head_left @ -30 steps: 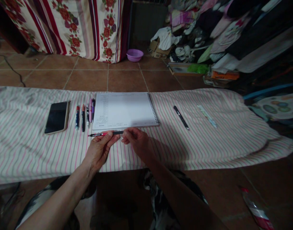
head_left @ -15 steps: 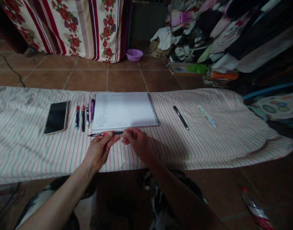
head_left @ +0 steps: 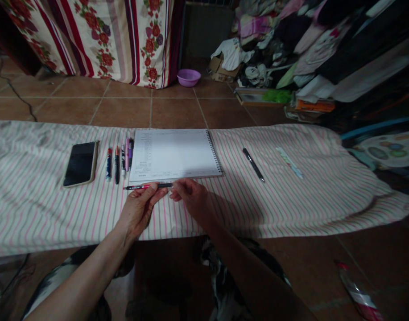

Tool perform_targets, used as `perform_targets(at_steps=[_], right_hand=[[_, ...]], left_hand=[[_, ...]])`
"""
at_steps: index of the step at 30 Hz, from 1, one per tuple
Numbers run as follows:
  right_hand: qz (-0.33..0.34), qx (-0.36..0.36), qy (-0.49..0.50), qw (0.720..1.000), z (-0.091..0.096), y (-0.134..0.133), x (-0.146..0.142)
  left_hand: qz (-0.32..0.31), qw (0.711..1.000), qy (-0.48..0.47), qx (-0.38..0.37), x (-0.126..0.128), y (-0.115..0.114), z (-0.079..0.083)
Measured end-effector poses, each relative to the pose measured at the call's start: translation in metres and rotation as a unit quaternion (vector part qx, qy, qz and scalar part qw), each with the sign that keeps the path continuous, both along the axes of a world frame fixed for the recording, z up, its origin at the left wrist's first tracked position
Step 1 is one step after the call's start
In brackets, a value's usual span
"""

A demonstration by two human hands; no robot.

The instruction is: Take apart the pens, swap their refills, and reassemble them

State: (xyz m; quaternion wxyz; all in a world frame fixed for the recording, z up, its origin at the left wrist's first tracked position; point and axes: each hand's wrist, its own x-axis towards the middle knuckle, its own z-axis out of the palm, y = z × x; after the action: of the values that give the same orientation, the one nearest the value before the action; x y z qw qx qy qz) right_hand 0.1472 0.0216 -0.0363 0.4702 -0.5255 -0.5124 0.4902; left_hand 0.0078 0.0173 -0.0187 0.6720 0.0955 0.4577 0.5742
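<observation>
My left hand (head_left: 139, 210) pinches a red and black pen (head_left: 137, 187) held level just in front of an open spiral notebook (head_left: 173, 154). My right hand (head_left: 191, 196) grips the pen's right end with pressed fingertips. Both hands hover over a striped cloth (head_left: 291, 196) spread on the floor. Left of the notebook lie several pens in a row (head_left: 119, 159) and a dark phone (head_left: 80, 163).
A black pen (head_left: 253, 164) and a pale pen (head_left: 289, 162) lie on the cloth to the right. Beyond are a tiled floor, a purple bowl (head_left: 188, 76), a floral curtain (head_left: 100, 35) and piled clothes (head_left: 291, 40). A wrapper (head_left: 356, 292) lies at lower right.
</observation>
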Motion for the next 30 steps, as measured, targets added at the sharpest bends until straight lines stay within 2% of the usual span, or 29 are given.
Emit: perform_targets(at_steps=[10, 23, 30], right_hand=[[-0.004, -0.012, -0.041, 0.999, 0.005, 0.001, 0.001], [-0.012, -0.021, 0.096, 0.995, -0.005, 0.002, -0.007], [0.007, -0.017, 0.082, 0.996, -0.002, -0.002, -0.010]], left_hand=[[-0.005, 1.000, -0.004, 0.007, -0.001, -0.002, -0.003], [0.017, 0.999, -0.024, -0.022, -0.001, 0.000, 0.001], [0.039, 0.997, -0.045, -0.050, -0.001, 0.001, 0.005]])
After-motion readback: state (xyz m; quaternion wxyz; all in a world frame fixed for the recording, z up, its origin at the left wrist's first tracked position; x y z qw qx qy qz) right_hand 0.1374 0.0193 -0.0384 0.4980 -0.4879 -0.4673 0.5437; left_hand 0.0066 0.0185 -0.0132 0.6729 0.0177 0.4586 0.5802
